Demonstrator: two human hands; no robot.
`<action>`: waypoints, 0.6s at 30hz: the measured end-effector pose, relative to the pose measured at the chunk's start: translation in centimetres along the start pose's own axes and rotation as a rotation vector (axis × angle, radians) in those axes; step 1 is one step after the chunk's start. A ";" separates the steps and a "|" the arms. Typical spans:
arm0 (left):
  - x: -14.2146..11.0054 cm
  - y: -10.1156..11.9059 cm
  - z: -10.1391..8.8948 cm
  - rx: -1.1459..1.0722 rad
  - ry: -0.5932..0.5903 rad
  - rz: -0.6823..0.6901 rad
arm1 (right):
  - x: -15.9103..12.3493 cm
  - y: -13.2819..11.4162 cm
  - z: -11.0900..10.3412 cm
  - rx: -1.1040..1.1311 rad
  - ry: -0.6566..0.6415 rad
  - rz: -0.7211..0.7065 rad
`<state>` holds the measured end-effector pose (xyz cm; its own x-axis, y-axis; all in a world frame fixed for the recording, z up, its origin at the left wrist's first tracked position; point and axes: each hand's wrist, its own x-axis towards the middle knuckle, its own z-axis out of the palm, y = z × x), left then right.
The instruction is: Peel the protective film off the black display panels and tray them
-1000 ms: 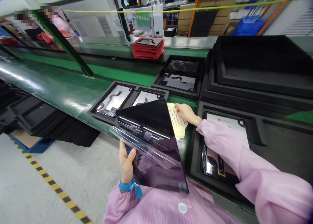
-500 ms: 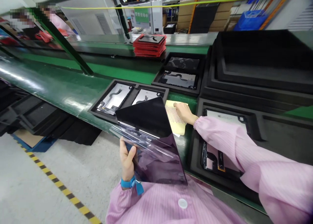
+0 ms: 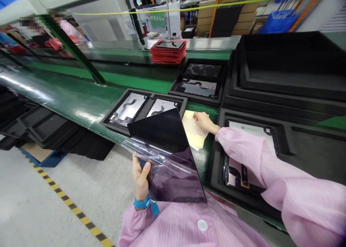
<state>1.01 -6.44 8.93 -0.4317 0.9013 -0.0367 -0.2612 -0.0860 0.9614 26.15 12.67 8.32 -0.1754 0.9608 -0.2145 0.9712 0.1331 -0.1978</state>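
My left hand (image 3: pixel 141 178) grips the lower left edge of a glossy black display panel (image 3: pixel 175 175), thumb on its front. The panel is tilted in front of my body, and light streaks reflect across it. At the bench, my right hand (image 3: pixel 204 122) rests on a yellow sheet of small red dot stickers (image 3: pixel 193 134). Its fingertips are pinched together near the sheet's upper part; whatever they may hold is too small to make out. Behind the held panel, a black foam tray (image 3: pixel 108 121) contains two display panels, backs up.
Beneath my right forearm, another foam tray (image 3: pixel 305 146) holds a panel. Large black trays (image 3: pixel 286 92) are stacked at the right. Farther back are a tray with panels (image 3: pixel 175 90) and a pile of red sleeves (image 3: pixel 167 56). A green post (image 3: pixel 72 50) rises at left.
My right hand's fingers have drawn slightly closer together over the sticker sheet. The panel in my left hand stays nearly still. The whole view has shifted slightly.
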 end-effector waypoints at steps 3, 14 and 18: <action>-0.1 0.2 0.0 0.013 0.008 0.016 | -0.1 0.1 0.1 -0.004 0.020 -0.008; 0.1 -0.3 0.5 0.063 0.066 0.055 | -0.3 -0.4 0.4 -0.137 0.001 -0.012; 0.3 -0.9 0.0 0.085 0.065 0.094 | -0.4 -0.3 0.2 -0.135 -0.006 -0.027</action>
<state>1.12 -6.10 8.05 -0.5069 0.8611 0.0400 -0.1442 -0.1304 0.9809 25.88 12.22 8.29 -0.2022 0.9551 -0.2165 0.9789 0.1907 -0.0729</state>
